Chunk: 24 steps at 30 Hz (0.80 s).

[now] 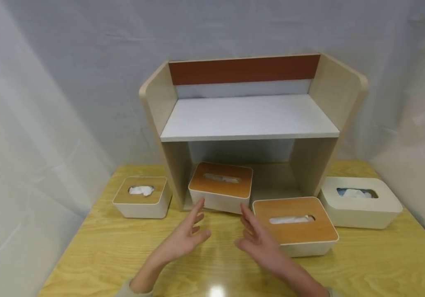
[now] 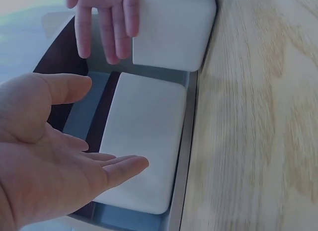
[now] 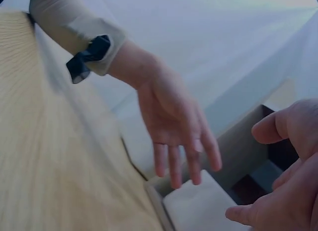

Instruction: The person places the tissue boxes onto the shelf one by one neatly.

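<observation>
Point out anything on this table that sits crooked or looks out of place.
One thing: the wood-lidded white tissue box under the light wooden desk shelf sits skewed, only partly pushed in, its front poking past the shelf's edge. Both hands, left and right, hover open just before it. The other boxes sit flat.

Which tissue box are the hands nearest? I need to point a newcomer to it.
Start at the wooden shelf unit standing on the yellow table. In its lower opening sits a white tissue box with a wooden lid, just beyond both open hands. Unlike the three other boxes, it is tucked under the shelf.
</observation>
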{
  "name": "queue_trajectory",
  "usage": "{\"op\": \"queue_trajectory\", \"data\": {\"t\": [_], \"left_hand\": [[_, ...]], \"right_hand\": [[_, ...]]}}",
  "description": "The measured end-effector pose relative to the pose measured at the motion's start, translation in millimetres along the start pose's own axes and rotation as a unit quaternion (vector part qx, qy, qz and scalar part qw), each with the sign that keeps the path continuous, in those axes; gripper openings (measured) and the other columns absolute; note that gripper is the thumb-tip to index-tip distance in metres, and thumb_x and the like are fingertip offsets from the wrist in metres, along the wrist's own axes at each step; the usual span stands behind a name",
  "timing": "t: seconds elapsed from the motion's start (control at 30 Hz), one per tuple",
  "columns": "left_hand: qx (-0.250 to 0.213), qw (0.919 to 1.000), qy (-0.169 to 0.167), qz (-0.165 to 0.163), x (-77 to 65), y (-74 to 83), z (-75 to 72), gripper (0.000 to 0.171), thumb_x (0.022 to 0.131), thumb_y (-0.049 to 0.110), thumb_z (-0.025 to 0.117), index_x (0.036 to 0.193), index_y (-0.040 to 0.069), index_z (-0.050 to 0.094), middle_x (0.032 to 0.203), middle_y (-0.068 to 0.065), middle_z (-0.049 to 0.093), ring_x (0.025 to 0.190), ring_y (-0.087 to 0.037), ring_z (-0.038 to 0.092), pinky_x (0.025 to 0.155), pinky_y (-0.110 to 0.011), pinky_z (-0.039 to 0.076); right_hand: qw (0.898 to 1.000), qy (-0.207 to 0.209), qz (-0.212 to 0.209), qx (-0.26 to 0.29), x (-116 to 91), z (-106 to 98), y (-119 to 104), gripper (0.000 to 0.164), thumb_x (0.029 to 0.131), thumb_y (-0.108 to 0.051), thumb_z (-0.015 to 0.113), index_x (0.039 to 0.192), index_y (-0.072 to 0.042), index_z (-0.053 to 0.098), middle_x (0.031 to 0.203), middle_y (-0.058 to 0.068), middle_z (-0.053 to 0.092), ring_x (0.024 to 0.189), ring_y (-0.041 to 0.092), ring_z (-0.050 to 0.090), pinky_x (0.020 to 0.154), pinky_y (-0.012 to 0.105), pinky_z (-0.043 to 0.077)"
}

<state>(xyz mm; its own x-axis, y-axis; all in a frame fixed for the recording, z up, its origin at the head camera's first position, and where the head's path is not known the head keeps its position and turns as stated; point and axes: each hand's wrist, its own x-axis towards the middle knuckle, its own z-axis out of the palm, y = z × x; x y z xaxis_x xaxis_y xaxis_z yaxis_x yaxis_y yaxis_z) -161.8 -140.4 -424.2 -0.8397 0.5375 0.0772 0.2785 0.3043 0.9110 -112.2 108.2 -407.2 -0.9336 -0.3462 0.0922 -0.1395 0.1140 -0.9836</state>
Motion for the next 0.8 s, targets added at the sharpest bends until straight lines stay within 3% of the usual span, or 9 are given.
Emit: {"op": "queue_trajectory", "data": {"t": [0.13, 0.3, 0.5, 0.63, 0.73, 0.8], "left_hand": [[0.009, 0.9999, -0.001, 0.015, -1.1, 5.1, 3.4, 0.084, 0.100, 0.019, 0.060, 0.159, 0.002, 0.002, 0.164, -0.020, 0.003, 0.142, -0.051, 0.025, 0.111, -0.062, 0.029], [0.027, 0.9993, -0.009, 0.026, -4.3, 12.4, 9.1, 0.083, 0.100, 0.021, 0.060, 0.159, 0.005, 0.004, 0.165, -0.019, 0.004, 0.143, -0.046, 0.027, 0.111, -0.061, 0.030], [0.026, 0.9990, -0.018, 0.031, -3.1, 19.2, 16.7, 0.081, 0.101, 0.021, 0.059, 0.160, 0.009, 0.005, 0.165, -0.019, 0.006, 0.143, -0.045, 0.028, 0.111, -0.061, 0.030], [0.031, 0.9992, -0.017, 0.021, -3.5, 21.7, 18.7, 0.080, 0.101, 0.019, 0.058, 0.160, 0.008, 0.006, 0.165, -0.018, 0.008, 0.143, -0.046, 0.028, 0.111, -0.060, 0.030], [0.034, 0.9993, -0.011, 0.013, -4.7, 24.1, 19.5, 0.079, 0.101, 0.017, 0.059, 0.160, 0.008, 0.007, 0.165, -0.018, 0.009, 0.142, -0.046, 0.029, 0.111, -0.061, 0.031], [0.033, 0.9994, -0.009, 0.008, -4.2, 26.9, 20.8, 0.079, 0.101, 0.018, 0.059, 0.160, 0.011, 0.008, 0.165, -0.016, 0.010, 0.143, -0.044, 0.030, 0.111, -0.060, 0.031]], "right_hand": [[0.998, -0.043, -0.022, -0.026, -2, -19, -7, 0.084, 0.098, -0.016, 0.063, 0.161, -0.013, 0.008, 0.166, 0.012, 0.004, 0.150, 0.036, 0.015, 0.115, 0.053, 0.023], [0.992, -0.091, -0.020, -0.089, -5, -44, -16, 0.083, 0.100, -0.027, 0.061, 0.161, -0.017, 0.006, 0.166, 0.011, 0.002, 0.150, 0.033, 0.009, 0.116, 0.049, 0.020], [0.978, -0.071, -0.025, -0.196, -11, -76, -22, 0.080, 0.099, -0.030, 0.062, 0.161, -0.018, 0.012, 0.164, 0.014, 0.014, 0.147, 0.038, 0.025, 0.111, 0.055, 0.030], [0.973, -0.054, -0.023, -0.221, -12, -94, -23, 0.081, 0.098, -0.029, 0.064, 0.160, -0.013, 0.015, 0.162, 0.021, 0.018, 0.140, 0.041, 0.037, 0.102, 0.048, 0.046], [0.972, -0.044, -0.016, -0.229, -14, -106, -22, 0.085, 0.096, -0.030, 0.067, 0.160, -0.009, 0.015, 0.162, 0.025, 0.016, 0.143, 0.046, 0.028, 0.099, 0.047, 0.049], [0.970, -0.036, -0.009, -0.238, -15, -115, -22, 0.089, 0.094, -0.032, 0.069, 0.159, -0.007, 0.015, 0.162, 0.025, 0.012, 0.146, 0.049, 0.015, 0.105, 0.054, 0.042]]}}
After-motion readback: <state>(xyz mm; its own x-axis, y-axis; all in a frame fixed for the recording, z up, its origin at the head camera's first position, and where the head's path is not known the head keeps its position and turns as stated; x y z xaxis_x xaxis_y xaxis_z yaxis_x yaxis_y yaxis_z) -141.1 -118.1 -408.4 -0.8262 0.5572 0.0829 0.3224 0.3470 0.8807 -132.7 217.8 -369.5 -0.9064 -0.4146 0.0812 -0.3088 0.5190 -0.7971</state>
